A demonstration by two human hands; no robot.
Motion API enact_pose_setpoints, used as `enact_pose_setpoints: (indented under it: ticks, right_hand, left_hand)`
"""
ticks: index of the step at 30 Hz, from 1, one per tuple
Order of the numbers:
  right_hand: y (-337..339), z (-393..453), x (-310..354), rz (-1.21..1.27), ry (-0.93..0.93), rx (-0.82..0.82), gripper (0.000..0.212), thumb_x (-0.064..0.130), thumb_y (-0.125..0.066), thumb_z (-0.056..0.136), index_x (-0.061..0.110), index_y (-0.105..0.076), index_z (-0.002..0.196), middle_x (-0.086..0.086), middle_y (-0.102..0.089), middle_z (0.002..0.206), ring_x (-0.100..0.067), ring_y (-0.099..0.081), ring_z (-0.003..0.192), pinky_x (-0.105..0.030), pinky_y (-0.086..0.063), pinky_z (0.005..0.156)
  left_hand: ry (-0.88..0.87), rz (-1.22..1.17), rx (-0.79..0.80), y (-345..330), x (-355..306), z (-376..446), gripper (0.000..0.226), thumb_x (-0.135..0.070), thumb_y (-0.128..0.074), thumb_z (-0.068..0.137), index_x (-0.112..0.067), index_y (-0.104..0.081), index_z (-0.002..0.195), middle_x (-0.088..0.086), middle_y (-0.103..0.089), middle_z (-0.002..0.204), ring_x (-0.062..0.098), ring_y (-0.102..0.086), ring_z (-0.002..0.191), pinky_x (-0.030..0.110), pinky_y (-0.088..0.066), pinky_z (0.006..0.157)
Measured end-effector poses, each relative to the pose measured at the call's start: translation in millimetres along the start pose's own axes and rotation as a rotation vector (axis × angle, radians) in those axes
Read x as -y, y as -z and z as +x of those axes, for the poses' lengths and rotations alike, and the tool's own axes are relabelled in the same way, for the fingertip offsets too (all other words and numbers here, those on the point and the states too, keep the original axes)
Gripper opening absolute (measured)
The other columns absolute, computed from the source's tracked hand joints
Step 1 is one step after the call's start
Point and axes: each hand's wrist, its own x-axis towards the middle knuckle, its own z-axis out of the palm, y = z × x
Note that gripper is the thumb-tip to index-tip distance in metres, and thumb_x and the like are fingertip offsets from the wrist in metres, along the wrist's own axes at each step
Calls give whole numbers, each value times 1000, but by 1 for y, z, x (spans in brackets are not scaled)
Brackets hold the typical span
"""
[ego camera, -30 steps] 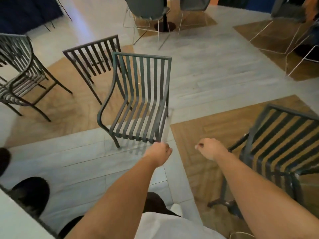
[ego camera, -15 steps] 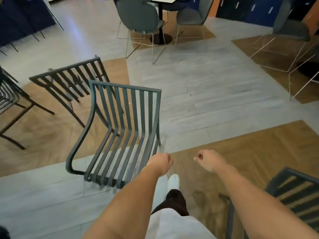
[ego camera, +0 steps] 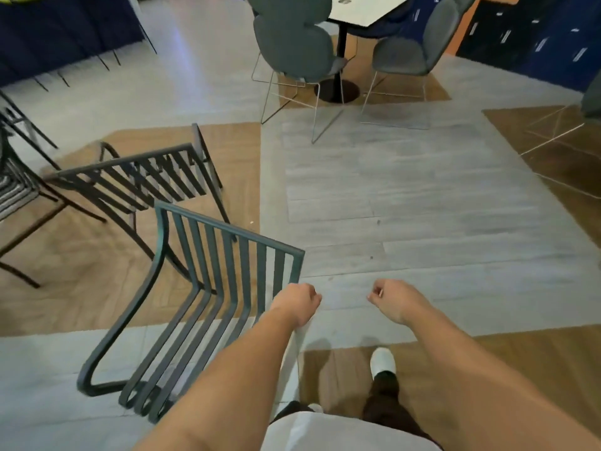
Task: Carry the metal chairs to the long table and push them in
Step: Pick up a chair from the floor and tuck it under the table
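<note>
Gripping the right edge of a dark green slatted metal chair [ego camera: 208, 297], left hand [ego camera: 297, 302] curled closed around the frame where back meets seat, forearm reaching in from the lower centre. Tilted to the left, with the curved armrest loop and front of the seat low near the pale grey plank floor [ego camera: 422, 206]; cannot tell whether any leg touches the floor. Right hand [ego camera: 392, 299] level with the left and apart from it, fingers curled into a loose fist, touching no chair; something small and pale seems pinched at thumb and forefinger, too small to tell. Behind the held chair, just beyond its back, a second dark slatted metal chair [ego camera: 136, 180] standing on a brown wood-patterned floor panel [ego camera: 78, 255], and at the far left edge a third dark metal chair [ego camera: 16, 190], only partly in view. Farther off at the top, two grey upholstered shell chairs on thin wire legs [ego camera: 292, 43] drawn up to a small white square tabletop on a black pedestal [ego camera: 367, 11]. Below, a white shoe [ego camera: 383, 361] and dark trouser leg stepping on a brown panel, with a white shirt hem at the bottom edge.
</note>
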Motion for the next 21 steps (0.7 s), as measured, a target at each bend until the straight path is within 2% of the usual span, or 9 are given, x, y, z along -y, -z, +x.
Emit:
enact_pose_setpoints:
  ticks: [6, 10, 15, 21]
  right_hand:
    - [56, 119, 15, -134, 176, 57, 27, 45, -51, 102, 22, -65, 105, -3, -70, 105, -27, -63, 101, -34, -49, 83]
    - [99, 189, 20, -224, 305, 100, 28, 48, -52, 101, 23, -65, 104, -2, -70, 105, -26, -62, 102, -33, -47, 82]
    - [157, 265, 33, -320, 411, 177, 30, 54, -53, 99, 26, -63, 102, 1, -67, 101, -23, -61, 97, -34, -50, 82]
    - [187, 330, 94, -420, 540, 226, 28, 54, -53, 98, 28, -62, 100, 2, -67, 101, -24, -62, 96, -35, -51, 82]
  left_hand:
    - [164, -122, -104, 31, -9, 78, 40, -37, -42, 106, -7, -69, 106, 14, -72, 100, 34, -66, 93, 38, -54, 80]
    - [298, -216, -186, 59, -22, 122, 40, -40, -43, 107, -9, -69, 113, 12, -72, 105, 33, -66, 98, 40, -55, 85]
    - [433, -316, -287, 87, -37, 160, 39, -41, -44, 106, -12, -70, 113, 9, -72, 105, 29, -66, 96, 38, -55, 85]
    - [584, -399, -338, 107, -24, 183, 38, -42, -44, 106, -14, -70, 104, 7, -72, 95, 28, -66, 88, 41, -57, 82]
